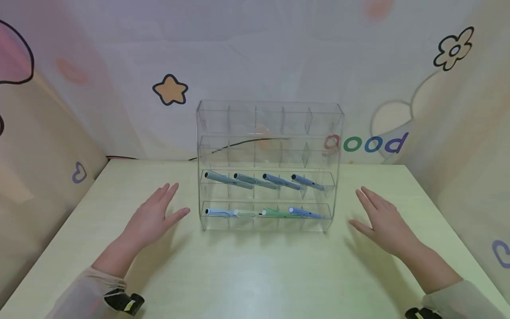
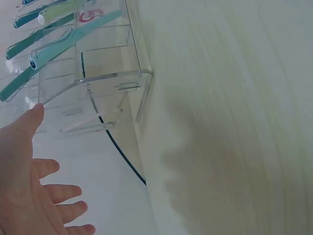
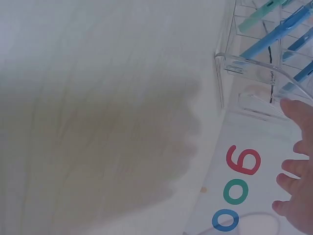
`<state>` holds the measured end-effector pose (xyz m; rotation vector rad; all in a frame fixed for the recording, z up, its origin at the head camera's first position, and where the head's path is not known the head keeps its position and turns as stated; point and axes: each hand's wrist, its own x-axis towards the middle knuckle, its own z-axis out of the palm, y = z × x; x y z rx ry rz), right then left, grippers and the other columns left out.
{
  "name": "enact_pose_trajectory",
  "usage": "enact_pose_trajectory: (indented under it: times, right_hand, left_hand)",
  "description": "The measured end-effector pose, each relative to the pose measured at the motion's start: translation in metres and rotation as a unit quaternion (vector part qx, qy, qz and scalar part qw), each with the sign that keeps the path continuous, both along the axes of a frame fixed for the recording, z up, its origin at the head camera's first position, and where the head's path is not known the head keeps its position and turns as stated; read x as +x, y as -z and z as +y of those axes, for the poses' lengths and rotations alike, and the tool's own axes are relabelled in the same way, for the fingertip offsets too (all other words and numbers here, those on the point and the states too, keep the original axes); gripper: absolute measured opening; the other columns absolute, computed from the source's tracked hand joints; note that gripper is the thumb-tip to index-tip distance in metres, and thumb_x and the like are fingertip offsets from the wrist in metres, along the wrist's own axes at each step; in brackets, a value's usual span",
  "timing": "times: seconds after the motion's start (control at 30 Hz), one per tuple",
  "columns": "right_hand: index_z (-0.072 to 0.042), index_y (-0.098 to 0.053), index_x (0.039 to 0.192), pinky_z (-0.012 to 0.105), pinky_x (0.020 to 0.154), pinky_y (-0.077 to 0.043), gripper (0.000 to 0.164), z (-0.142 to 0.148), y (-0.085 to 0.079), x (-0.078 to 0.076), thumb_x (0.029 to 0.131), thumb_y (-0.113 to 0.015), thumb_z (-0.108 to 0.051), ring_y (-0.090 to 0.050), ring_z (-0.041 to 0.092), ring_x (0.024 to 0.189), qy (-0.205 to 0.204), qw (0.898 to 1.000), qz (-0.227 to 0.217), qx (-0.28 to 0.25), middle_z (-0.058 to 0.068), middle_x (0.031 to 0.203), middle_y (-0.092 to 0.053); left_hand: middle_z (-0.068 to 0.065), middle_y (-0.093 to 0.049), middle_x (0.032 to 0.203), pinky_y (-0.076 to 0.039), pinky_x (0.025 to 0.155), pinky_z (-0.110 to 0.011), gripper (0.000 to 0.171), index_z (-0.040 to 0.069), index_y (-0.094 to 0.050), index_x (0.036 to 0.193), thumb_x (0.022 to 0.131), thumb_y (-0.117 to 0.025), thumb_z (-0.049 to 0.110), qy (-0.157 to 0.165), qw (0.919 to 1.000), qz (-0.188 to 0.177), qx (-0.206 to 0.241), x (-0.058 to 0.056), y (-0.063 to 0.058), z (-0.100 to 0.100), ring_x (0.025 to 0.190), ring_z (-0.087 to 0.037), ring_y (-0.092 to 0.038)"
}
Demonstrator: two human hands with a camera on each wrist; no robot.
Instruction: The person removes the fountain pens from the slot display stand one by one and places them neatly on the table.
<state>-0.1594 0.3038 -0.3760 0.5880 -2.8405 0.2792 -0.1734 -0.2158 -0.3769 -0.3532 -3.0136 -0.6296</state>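
A clear acrylic rack (image 1: 268, 228) with stepped tiers stands on the table between my two hands. Pens lie across its two lower tiers: a row of blue and grey-blue ones, such as the blue pen (image 1: 307, 182), above a mixed row with a green pen (image 1: 280, 213). The two upper tiers hold no pens. My left hand (image 1: 149, 219), fingers straight and thumb towards the rack, is held over the table at its left side. On the other side my right hand (image 1: 384, 223) mirrors it, fingers extended, holding nothing.
The pale table (image 1: 263, 274) reaches back to a printed curtain (image 1: 255, 57) with a star, a flower and coloured letters. More curtain hangs along the left and right sides. Dark bands with camera mounts (image 1: 124, 302) sit over the sleeves near both wrists.
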Motion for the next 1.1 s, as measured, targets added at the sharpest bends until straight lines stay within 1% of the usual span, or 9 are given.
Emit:
enact_pose_trajectory:
  times: [0.17, 0.27, 0.43, 0.6, 0.7, 0.77, 0.9, 1.0, 1.1]
  right_hand:
    - [0.009, -0.036, 0.137, 0.061, 0.095, -0.033, 0.071, -0.004, -0.001, 0.004, 0.085, -0.069, -0.025, -0.037, 0.047, 0.121, 0.0, 0.999, 0.001, -0.041, 0.028, 0.137, -0.039]
    - [0.006, -0.038, 0.137, 0.059, 0.095, -0.034, 0.066, -0.008, -0.003, 0.007, 0.086, -0.067, -0.025, -0.039, 0.045, 0.121, 0.004, 0.998, -0.01, -0.067, 0.026, 0.136, -0.041]
    - [0.004, -0.042, 0.135, 0.058, 0.094, -0.036, 0.058, -0.016, -0.005, 0.01, 0.089, -0.064, -0.022, -0.04, 0.042, 0.121, 0.005, 0.994, -0.026, -0.111, 0.024, 0.133, -0.045]
    - [0.002, -0.05, 0.129, 0.056, 0.087, -0.044, 0.047, -0.026, -0.004, 0.009, 0.087, -0.066, -0.011, -0.05, 0.038, 0.112, -0.014, 0.987, -0.003, -0.159, 0.02, 0.122, -0.055]
    - [0.001, -0.053, 0.126, 0.052, 0.079, -0.049, 0.042, -0.033, -0.003, 0.009, 0.086, -0.066, -0.007, -0.056, 0.034, 0.104, -0.02, 0.981, -0.001, -0.194, 0.017, 0.117, -0.06]
    - [0.0, -0.054, 0.125, 0.05, 0.078, -0.051, 0.04, -0.038, -0.003, 0.009, 0.087, -0.065, -0.008, -0.058, 0.031, 0.102, -0.019, 0.977, -0.015, -0.21, 0.014, 0.115, -0.061]
    - [0.0, -0.055, 0.125, 0.048, 0.083, -0.05, 0.038, -0.049, -0.001, 0.006, 0.088, -0.064, -0.006, -0.059, 0.028, 0.101, -0.029, 0.971, -0.046, -0.234, 0.013, 0.114, -0.062]
    - [0.0, -0.057, 0.123, 0.047, 0.082, -0.05, 0.038, -0.057, 0.002, 0.002, 0.086, -0.065, -0.002, -0.06, 0.027, 0.099, -0.046, 0.967, -0.051, -0.244, 0.013, 0.112, -0.063]
    - [-0.001, -0.058, 0.121, 0.046, 0.081, -0.051, 0.037, -0.064, 0.003, -0.001, 0.085, -0.065, 0.0, -0.061, 0.027, 0.098, -0.061, 0.965, -0.051, -0.249, 0.013, 0.111, -0.064]
  left_hand:
    - [-0.021, -0.021, 0.151, -0.022, 0.105, -0.057, 0.086, 0.006, -0.018, 0.149, 0.089, -0.046, 0.061, 0.011, 0.9967, -0.042, 0.069, -0.002, -0.001, 0.006, 0.135, -0.04, -0.021]
    - [-0.02, -0.024, 0.15, -0.023, 0.106, -0.055, 0.082, 0.005, -0.019, 0.149, 0.09, -0.049, 0.055, 0.019, 0.9933, -0.054, 0.1, -0.003, 0.001, 0.008, 0.135, -0.039, -0.024]
    - [-0.023, -0.034, 0.144, -0.033, 0.1, -0.056, 0.077, 0.005, -0.022, 0.148, 0.092, -0.052, 0.048, 0.026, 0.9883, -0.066, 0.135, -0.003, 0.002, 0.014, 0.126, -0.042, -0.037]
    - [-0.024, -0.038, 0.141, -0.037, 0.096, -0.056, 0.073, 0.006, -0.023, 0.148, 0.093, -0.052, 0.045, 0.024, 0.9834, -0.08, 0.161, -0.002, 0.003, 0.02, 0.124, -0.04, -0.041]
    - [-0.024, -0.037, 0.141, -0.04, 0.095, -0.054, 0.073, 0.006, -0.022, 0.148, 0.093, -0.052, 0.044, 0.025, 0.9781, -0.094, 0.184, -0.004, 0.006, 0.021, 0.123, -0.04, -0.043]
    - [-0.025, -0.037, 0.141, -0.041, 0.094, -0.053, 0.072, 0.005, -0.021, 0.148, 0.094, -0.052, 0.042, 0.027, 0.9733, -0.107, 0.202, -0.006, 0.008, 0.022, 0.122, -0.04, -0.044]
    - [-0.026, -0.039, 0.14, -0.043, 0.093, -0.051, 0.072, 0.005, -0.022, 0.148, 0.094, -0.053, 0.04, 0.028, 0.9656, -0.122, 0.228, -0.008, 0.012, 0.024, 0.118, -0.041, -0.048]
    - [-0.025, -0.04, 0.139, -0.043, 0.093, -0.052, 0.071, 0.006, -0.022, 0.148, 0.094, -0.054, 0.04, 0.027, 0.9611, -0.129, 0.243, -0.009, 0.015, 0.027, 0.116, -0.044, -0.049]
    - [-0.025, -0.041, 0.139, -0.041, 0.095, -0.052, 0.07, 0.007, -0.022, 0.148, 0.094, -0.054, 0.038, 0.028, 0.956, -0.14, 0.256, -0.01, 0.017, 0.031, 0.118, -0.045, -0.046]
